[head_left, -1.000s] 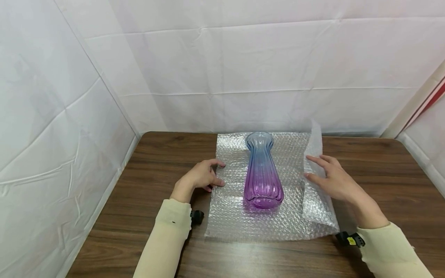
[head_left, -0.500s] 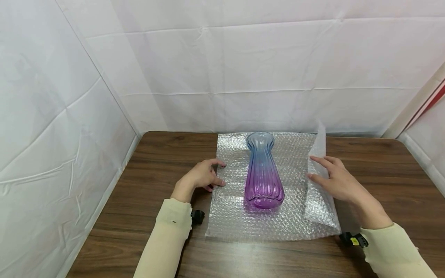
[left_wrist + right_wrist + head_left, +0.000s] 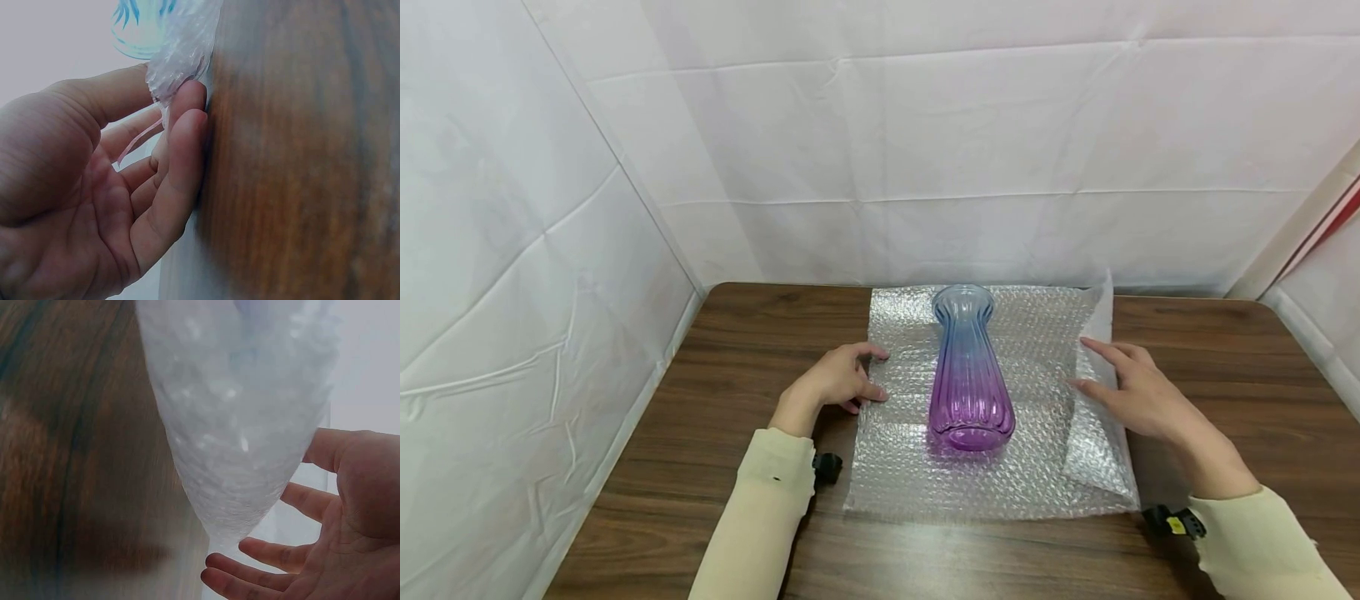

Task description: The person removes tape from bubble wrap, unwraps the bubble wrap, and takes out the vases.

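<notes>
A ribbed glass vase (image 3: 972,375), blue at the mouth and purple at the base, lies on a sheet of clear bubble wrap (image 3: 895,475). The left hand (image 3: 831,379) pinches the sheet's left edge; in the left wrist view the bubble wrap (image 3: 184,50) passes between thumb and curled fingers. At the other side, the sheet's right edge curls up into a flap (image 3: 1097,450). The right hand (image 3: 1138,396) touches this flap with thumb and fingers extended. In the right wrist view its fingers (image 3: 275,555) are spread beside the wrap's drooping, blurred edge.
A dark wooden table (image 3: 730,342) bears the sheet. White fabric (image 3: 955,158) hangs behind it and at the left side. Small black cameras (image 3: 827,468) sit at both wrists, by the light sleeves (image 3: 745,517). A red strip (image 3: 1330,221) shows at the far right.
The right hand has moved slightly right, and the curled flap has shifted right with it, uncovering more of the sheet. The left hand and the vase have stayed nearly in place.
</notes>
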A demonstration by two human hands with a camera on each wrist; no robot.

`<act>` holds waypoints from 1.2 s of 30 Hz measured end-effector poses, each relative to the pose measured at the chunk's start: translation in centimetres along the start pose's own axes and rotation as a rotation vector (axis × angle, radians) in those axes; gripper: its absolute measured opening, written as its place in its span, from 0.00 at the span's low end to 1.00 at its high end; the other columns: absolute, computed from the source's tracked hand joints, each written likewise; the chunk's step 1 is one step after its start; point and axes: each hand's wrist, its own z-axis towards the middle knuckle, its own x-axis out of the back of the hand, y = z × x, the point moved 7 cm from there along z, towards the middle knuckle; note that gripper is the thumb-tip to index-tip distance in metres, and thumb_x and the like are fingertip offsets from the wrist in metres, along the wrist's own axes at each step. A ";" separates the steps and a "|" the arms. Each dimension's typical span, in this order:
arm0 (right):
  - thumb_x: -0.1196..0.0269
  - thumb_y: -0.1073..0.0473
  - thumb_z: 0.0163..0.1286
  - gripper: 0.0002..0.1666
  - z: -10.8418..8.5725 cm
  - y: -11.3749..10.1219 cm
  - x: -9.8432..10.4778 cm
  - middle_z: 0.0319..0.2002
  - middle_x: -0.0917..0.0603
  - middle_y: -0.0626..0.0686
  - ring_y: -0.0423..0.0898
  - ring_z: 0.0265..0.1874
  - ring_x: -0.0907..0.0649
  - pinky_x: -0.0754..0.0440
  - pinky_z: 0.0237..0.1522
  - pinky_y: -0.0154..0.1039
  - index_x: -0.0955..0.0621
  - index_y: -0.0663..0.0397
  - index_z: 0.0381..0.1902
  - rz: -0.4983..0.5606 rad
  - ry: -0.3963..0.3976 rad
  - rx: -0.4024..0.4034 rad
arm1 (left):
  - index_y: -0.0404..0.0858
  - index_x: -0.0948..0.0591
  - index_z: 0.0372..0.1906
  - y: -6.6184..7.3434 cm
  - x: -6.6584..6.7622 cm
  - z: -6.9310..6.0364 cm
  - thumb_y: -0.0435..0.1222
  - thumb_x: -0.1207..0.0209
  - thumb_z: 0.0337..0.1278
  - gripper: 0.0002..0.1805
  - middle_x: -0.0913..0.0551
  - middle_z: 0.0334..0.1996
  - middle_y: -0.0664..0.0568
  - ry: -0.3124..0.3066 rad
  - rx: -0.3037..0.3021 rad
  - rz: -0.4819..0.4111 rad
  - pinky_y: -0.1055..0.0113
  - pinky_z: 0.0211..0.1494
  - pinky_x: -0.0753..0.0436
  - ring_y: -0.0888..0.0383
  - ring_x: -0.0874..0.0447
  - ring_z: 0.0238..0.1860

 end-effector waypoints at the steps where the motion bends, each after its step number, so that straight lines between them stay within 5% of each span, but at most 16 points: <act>1: 0.44 0.38 0.80 0.47 0.0 0.1 0.0 0.74 0.49 0.82 0.83 0.66 0.35 0.31 0.57 0.82 0.47 0.54 0.84 -0.001 0.001 0.000 | 0.49 0.24 0.70 0.0 0.0 0.0 0.34 0.25 0.56 0.36 0.17 0.27 0.47 0.001 0.001 -0.001 0.60 0.30 0.11 0.54 0.16 0.28; 23: 0.44 0.39 0.80 0.47 -0.3 1.5 0.3 0.73 0.48 0.84 0.84 0.64 0.36 0.31 0.56 0.81 0.47 0.56 0.83 -0.054 -0.008 -0.027 | 0.48 0.24 0.70 0.1 0.0 0.0 0.34 0.24 0.55 0.37 0.18 0.27 0.46 0.009 -0.003 0.001 0.61 0.29 0.11 0.55 0.17 0.26; 36: 0.44 0.45 0.81 0.44 -0.2 2.2 0.5 0.79 0.60 0.77 0.88 0.68 0.46 0.39 0.60 0.83 0.43 0.67 0.80 -0.078 0.028 -0.028 | 0.48 0.24 0.70 0.0 0.0 0.2 0.34 0.24 0.54 0.37 0.18 0.26 0.47 0.007 -0.006 0.005 0.61 0.29 0.11 0.55 0.17 0.26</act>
